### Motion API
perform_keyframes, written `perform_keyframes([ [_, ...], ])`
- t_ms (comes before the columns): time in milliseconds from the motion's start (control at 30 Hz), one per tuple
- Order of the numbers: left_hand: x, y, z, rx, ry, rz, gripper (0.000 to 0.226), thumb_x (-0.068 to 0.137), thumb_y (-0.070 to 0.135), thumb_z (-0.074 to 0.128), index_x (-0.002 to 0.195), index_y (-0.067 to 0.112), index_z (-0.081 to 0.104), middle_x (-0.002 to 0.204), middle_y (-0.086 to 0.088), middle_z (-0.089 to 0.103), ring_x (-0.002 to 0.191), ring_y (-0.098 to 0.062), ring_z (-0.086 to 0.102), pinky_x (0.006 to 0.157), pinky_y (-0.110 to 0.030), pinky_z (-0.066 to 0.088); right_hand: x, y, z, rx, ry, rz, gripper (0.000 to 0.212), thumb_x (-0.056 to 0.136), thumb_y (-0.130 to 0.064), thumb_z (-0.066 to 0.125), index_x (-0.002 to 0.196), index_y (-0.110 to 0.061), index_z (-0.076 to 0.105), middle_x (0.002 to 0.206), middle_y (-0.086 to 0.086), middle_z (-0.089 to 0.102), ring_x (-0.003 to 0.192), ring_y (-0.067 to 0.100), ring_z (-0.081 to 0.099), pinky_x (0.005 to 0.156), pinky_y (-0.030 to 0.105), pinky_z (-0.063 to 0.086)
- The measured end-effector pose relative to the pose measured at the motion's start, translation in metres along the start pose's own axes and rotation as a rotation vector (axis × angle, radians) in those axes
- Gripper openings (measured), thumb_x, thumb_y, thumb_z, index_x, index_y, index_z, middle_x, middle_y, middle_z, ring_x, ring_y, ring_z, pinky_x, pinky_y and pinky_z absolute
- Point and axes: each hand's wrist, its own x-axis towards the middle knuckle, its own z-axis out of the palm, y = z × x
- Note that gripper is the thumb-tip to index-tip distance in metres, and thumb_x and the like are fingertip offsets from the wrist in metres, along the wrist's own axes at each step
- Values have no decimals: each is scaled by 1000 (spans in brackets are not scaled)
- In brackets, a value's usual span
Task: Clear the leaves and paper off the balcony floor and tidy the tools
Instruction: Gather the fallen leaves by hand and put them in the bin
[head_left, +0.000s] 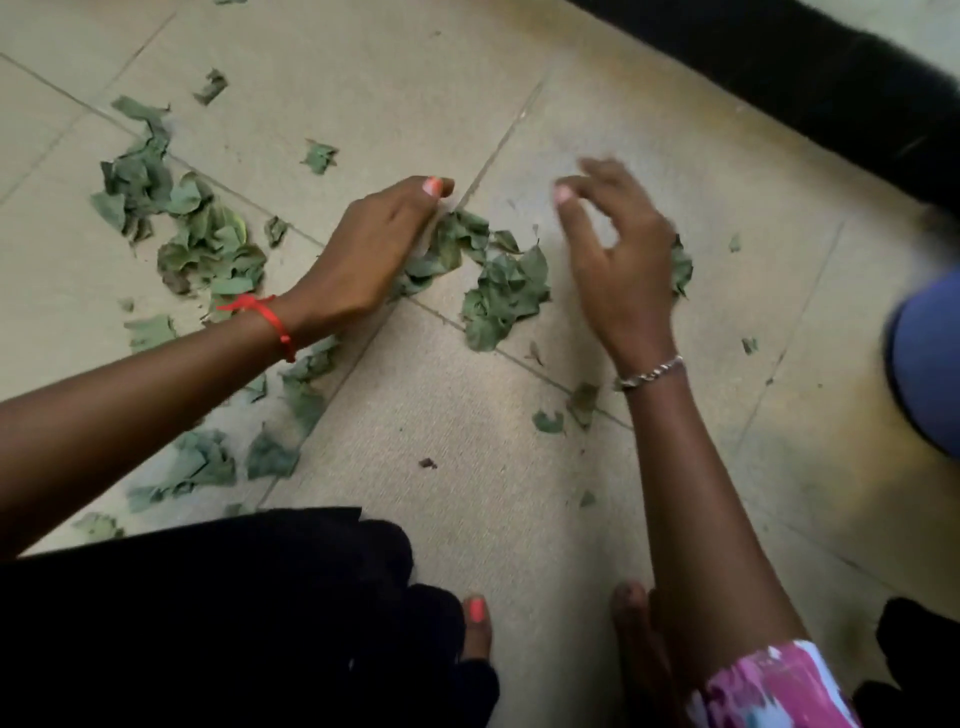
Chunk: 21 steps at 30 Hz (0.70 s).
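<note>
Centre frame: left hand (374, 254), fingers straight and together, presses against the dry green leaf pile (498, 296) on the beige tiled floor (467, 467). Right hand (618, 260) is just beside it, fingers loosely spread, gripping nothing.

The single view comes from the person's head, tilted steeply down and a little forward onto the tiled floor (467, 519). It sits close to the floor. The left hand (374, 254) and right hand (618, 270) reach in from the lower corners to the middle of the frame, beside the leaves (498, 296). The feet (475, 623) lie at the bottom edge. A dark band (779, 67) crosses the top right corner.
</note>
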Motion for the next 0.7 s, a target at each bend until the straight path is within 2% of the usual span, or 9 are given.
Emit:
perform_keyframes([
  [100, -12, 5, 7, -6, 22, 21, 41, 103, 30, 30, 135, 15, 51, 128, 11, 51, 114, 1, 47, 83, 6, 32, -13, 29, -22, -210, 90, 153, 55, 90, -51, 39, 131, -17, 52, 150, 4, 35, 141, 19, 26, 113, 45, 27],
  [200, -20, 5, 10, -15, 10, 48, 42, 99, 34, 35, 132, 16, 53, 129, 7, 56, 114, 0, 51, 93, -4, 37, -25, 45, -18, -217, 43, 263, 69, 88, -59, 30, 143, -18, 34, 156, 5, 20, 144, 20, 18, 115, 48, 23],
  [300, -31, 5, 10, -11, -13, 82, 45, 96, 35, 36, 132, 14, 53, 131, 7, 54, 118, 0, 48, 98, -7, 35, -41, 32, 10, -284, -100, 154, 65, 91, -53, 24, 144, -16, 33, 156, 6, 19, 145, 18, 12, 119, 42, 10],
  [367, -38, 3, 9, -9, -23, 102, 43, 97, 32, 38, 132, 13, 53, 131, 7, 54, 120, 0, 48, 99, -8, 35, -49, 16, 25, -158, -198, 60, 58, 94, -48, 27, 142, -17, 37, 155, 3, 23, 145, 16, 13, 120, 42, 8],
  [400, -41, 2, 7, -25, -21, 106, 40, 97, 29, 39, 131, 12, 54, 132, 6, 54, 121, -1, 49, 101, -11, 36, -51, 9, 27, -38, -201, 64, 54, 95, -46, 30, 141, -19, 39, 154, 2, 25, 144, 15, 16, 119, 44, 11],
  [467, -46, 0, 4, -153, -7, 75, 34, 98, 21, 42, 128, 10, 55, 130, 1, 57, 122, -5, 52, 102, -18, 40, -51, 3, 20, 115, -76, 138, 49, 95, -43, 35, 136, -19, 46, 153, 2, 29, 142, 15, 21, 116, 47, 22],
  [533, -51, 2, -1, -353, 30, 8, 29, 97, 9, 46, 125, 6, 54, 127, -4, 59, 120, -7, 56, 98, -22, 45, -56, 8, 8, 70, 94, 215, 52, 93, -46, 33, 133, -17, 49, 152, 2, 31, 142, 15, 22, 115, 47, 25],
  [600, -54, 4, -4, -485, 97, -49, 32, 93, -5, 49, 124, 3, 53, 127, -7, 58, 118, -8, 57, 93, -20, 48, -72, 15, 2, -55, 192, 303, 60, 92, -54, 29, 135, -16, 46, 152, 3, 31, 143, 15, 20, 116, 45, 22],
  [700, -57, 0, -6, -576, 163, -90, 38, 86, -16, 51, 120, 3, 54, 129, -7, 56, 118, -12, 58, 96, -24, 48, -104, 18, 20, -249, 147, 368, 72, 90, -62, 22, 145, -15, 28, 157, 7, 17, 146, 19, 8, 120, 40, 7],
])
